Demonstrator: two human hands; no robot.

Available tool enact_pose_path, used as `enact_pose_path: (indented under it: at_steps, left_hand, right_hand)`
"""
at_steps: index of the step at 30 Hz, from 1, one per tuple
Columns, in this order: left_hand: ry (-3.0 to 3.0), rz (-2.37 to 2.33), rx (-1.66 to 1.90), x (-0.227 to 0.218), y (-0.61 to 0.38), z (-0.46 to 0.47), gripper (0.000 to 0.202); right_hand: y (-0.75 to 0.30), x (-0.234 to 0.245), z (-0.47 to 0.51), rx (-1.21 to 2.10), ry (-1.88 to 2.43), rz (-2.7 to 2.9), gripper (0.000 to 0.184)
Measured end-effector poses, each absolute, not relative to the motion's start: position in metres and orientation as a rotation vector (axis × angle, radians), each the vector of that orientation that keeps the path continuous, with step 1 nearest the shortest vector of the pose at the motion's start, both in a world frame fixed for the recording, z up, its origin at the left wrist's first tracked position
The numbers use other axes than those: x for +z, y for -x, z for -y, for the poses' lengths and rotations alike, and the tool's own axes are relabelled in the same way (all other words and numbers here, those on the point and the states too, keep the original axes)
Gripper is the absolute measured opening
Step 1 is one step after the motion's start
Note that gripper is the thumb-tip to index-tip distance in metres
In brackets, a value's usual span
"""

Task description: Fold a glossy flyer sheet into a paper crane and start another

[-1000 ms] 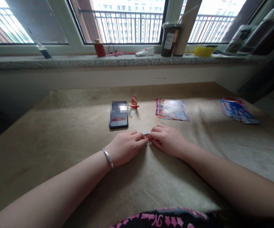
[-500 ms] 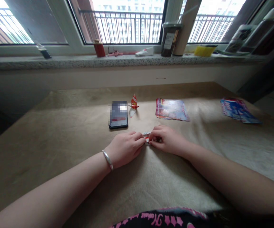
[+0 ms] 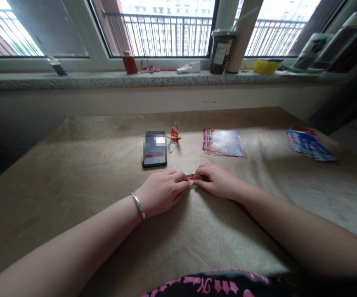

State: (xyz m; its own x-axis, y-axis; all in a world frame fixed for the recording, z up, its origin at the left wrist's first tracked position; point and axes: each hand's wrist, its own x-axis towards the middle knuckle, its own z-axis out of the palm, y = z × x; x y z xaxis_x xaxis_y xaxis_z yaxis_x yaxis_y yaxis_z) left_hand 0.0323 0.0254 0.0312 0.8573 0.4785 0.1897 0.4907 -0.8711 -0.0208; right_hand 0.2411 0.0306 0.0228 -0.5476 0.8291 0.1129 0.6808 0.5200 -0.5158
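A small folded piece of paper (image 3: pixel 191 178), white with a red strip, lies on the table between my hands and is mostly covered by fingers. My left hand (image 3: pixel 166 190), with a silver bangle at the wrist, pinches its left end. On the other end, the thumb and fingers of my right hand (image 3: pixel 213 179) are closed. Beyond my left hand rests a phone (image 3: pixel 155 159), its screen partly blurred. Right beside the phone is a red folded paper figure (image 3: pixel 175 134) with a pale pointed part.
Behind my right hand lies a stack of printed sheets (image 3: pixel 224 142). Blue printed packets (image 3: pixel 311 144) are at the far right of the table (image 3: pixel 73 173). A stone windowsill (image 3: pixel 98 81) carries a red container (image 3: pixel 130 64), a dark jar (image 3: pixel 222 51) and a yellow item (image 3: pixel 266 67).
My right fingers have shifted slightly and drawn closer together on the paper. My left hand stays nearly in place, and the other things have not moved.
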Motion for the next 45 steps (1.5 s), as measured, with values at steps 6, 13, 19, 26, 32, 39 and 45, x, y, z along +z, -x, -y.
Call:
enact_pose_path:
  at_steps: [6,13,19,26,32,39,45]
  left_hand:
    - [2.923,0.71,-0.299,0.028,-0.031,-0.028,0.025]
    - [2.92,0.63,-0.306,0.029,-0.031,-0.027,0.024]
    - [2.955,0.656,-0.341,0.026,-0.029,-0.031,0.026]
    - [2.931,0.67,-0.347,0.027,-0.03,-0.029,0.028]
    - [2.889,0.709,-0.323,0.027,-0.034,-0.025,0.03]
    - [2.896,0.796,-0.287,0.025,-0.035,-0.025,0.029]
    - [2.896,0.811,-0.288,0.027,-0.036,-0.024,0.027]
  right_hand:
    - [-0.242,0.018,-0.033,0.623,1.328,2.356,0.01]
    - [-0.246,0.02,-0.038,0.696,1.263,2.411,0.02]
    - [-0.248,0.019,-0.042,0.795,1.235,2.429,0.018]
    - [-0.244,0.019,-0.039,0.661,1.28,2.403,0.013]
    - [-0.245,0.018,-0.038,0.68,1.295,2.368,0.011]
    - [-0.242,0.012,-0.037,0.618,1.34,2.327,0.004]
    - [-0.241,0.012,-0.038,0.585,1.323,2.351,0.004]
